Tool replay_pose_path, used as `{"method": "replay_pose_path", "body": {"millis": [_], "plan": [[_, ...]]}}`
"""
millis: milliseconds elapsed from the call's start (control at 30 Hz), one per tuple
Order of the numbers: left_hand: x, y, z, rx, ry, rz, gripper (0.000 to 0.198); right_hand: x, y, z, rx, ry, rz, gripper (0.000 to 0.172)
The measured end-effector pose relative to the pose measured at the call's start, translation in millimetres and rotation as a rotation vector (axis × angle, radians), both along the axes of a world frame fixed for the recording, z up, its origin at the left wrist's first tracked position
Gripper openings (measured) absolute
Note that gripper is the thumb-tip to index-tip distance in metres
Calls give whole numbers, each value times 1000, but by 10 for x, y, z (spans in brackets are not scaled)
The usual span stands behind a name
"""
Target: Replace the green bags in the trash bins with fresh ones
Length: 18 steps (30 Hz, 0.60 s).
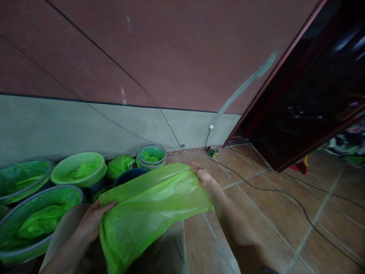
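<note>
With my left hand I pinch one end of a translucent green plastic bag, thumb pressed over the film; my right hand grips the opposite end. The bag spreads between them at seven o'clock, over my lap. A round, green-lined bin stands at eight.

1. Left hand, right hand: both bare.
2. Forearms: bare where visible.
3. Trousers: grey-beige, plain, loose-looking cloth.
4. Dark item by right arm, lower edge: unidentifiable.
</note>
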<state>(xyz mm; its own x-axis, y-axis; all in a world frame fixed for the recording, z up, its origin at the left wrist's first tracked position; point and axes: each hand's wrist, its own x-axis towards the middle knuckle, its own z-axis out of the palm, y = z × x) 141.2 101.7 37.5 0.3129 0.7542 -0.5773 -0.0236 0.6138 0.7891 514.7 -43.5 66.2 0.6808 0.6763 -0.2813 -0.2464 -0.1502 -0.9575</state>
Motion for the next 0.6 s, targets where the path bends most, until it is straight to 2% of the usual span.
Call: {"method": "replay_pose_path", "body": {"millis": [167,300,467,533,600], "plan": [[-146,275,206,182,-168,110,45,-74,12,236,116,-18,77,43],[-320,468,354,225,-183,202,58,-166,39,407,221,55,145,41],[-538,533,595,368,-178,64,92,-222,101,559,232,-28,288,51],[-581,534,706,485,-142,-10,90,-234,134,577,228,-118,319,56],[-606,560,792,589,-26,-53,77,-244,158,566,192,-259,331,57]]}}
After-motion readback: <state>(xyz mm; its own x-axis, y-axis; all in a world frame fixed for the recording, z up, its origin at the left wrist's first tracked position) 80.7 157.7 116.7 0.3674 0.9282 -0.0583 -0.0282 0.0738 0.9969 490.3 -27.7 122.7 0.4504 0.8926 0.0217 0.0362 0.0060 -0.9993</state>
